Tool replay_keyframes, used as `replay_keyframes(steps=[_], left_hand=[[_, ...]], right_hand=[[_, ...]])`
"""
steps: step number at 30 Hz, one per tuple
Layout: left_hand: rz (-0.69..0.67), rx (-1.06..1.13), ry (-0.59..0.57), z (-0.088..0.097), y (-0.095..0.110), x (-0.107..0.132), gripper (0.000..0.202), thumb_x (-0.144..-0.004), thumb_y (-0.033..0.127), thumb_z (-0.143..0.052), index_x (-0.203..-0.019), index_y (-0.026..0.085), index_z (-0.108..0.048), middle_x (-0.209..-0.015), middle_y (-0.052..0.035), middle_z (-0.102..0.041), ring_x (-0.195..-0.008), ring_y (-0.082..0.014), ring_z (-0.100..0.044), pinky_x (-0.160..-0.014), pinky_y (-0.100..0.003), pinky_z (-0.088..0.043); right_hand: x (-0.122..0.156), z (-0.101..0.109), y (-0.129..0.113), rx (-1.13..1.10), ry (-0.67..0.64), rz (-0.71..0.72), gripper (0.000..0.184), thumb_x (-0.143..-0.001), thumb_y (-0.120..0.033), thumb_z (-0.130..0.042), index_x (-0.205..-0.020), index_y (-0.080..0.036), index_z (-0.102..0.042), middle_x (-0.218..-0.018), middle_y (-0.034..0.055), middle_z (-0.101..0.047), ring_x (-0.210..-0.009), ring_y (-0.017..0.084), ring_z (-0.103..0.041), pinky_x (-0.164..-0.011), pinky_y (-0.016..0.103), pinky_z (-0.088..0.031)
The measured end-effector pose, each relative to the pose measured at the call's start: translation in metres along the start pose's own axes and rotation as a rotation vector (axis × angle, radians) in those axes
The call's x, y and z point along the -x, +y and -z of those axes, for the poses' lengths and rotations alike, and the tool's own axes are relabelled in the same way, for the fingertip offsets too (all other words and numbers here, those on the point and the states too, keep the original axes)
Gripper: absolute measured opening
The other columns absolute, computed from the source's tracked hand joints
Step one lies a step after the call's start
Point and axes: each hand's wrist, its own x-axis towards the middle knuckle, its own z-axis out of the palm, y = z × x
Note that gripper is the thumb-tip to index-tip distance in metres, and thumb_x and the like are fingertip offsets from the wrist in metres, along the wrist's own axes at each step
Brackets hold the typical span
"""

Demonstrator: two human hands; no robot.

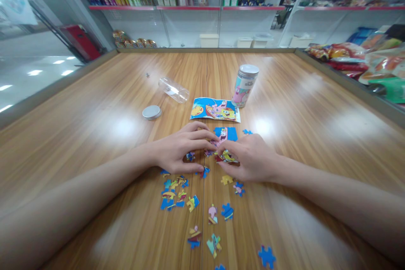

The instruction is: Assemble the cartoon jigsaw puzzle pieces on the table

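Blue-ground jigsaw (230,133) lies just nearside of the picture sheet (215,109), partly hidden by open left hand (183,147) and curled right hand (253,157) (grip unclear); left of sheet, clear jar (174,90); right, canister (244,86).

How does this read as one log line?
left hand: at partial puzzle | right hand: at puzzle | picture sheet: beyond puzzle | capped jar: upright | clear jar: lying

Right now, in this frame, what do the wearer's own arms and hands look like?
The left hand and right hand are ungloved. Both forearms are bare, with no sleeve in view. No watch, bracelet, ring or marking shows.
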Motion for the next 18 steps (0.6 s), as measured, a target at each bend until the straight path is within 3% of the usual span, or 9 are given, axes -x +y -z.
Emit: replay_keyframes(steps=[4, 10, 18], left_hand=[[-0.002, 0.007, 0.004, 0.000, 0.000, -0.001, 0.059, -0.082, 0.041, -0.074, -0.135, 0.022, -0.056, -0.143, -0.0114, -0.055, -0.131, -0.0328, -0.044, -0.114, -0.054, -0.038], [-0.011, -0.014, -0.014, 0.000, 0.000, -0.001, 0.060, -0.085, 0.042, -0.070, -0.138, 0.022, -0.053, -0.144, -0.0115, -0.054, -0.131, -0.0324, -0.045, -0.115, -0.055, -0.035], [-0.004, -0.026, -0.029, 0.000, -0.002, -0.001, 0.057, -0.084, 0.043, -0.071, -0.135, 0.023, -0.057, -0.144, -0.0110, -0.054, -0.131, -0.0321, -0.044, -0.115, -0.054, -0.035]], right_hand=[[0.002, 0.005, 0.001, -0.080, 0.012, 0.024, 0.031, -0.080, -0.029, -0.056, -0.108, -0.019, -0.065, -0.056, -0.0050, -0.057, -0.049, 0.012, -0.050, -0.052, 0.027, -0.026], [0.002, 0.007, 0.012, -0.164, 0.130, 0.079, 0.034, -0.072, -0.017, -0.049, -0.099, -0.019, -0.070, -0.051, -0.0064, -0.052, -0.043, 0.009, -0.046, -0.050, 0.025, -0.029], [0.002, 0.001, 0.020, -0.159, 0.055, 0.208, 0.042, -0.072, -0.013, -0.049, -0.103, -0.024, -0.075, -0.065, -0.0039, -0.067, -0.053, 0.010, -0.057, -0.053, 0.025, -0.033]])
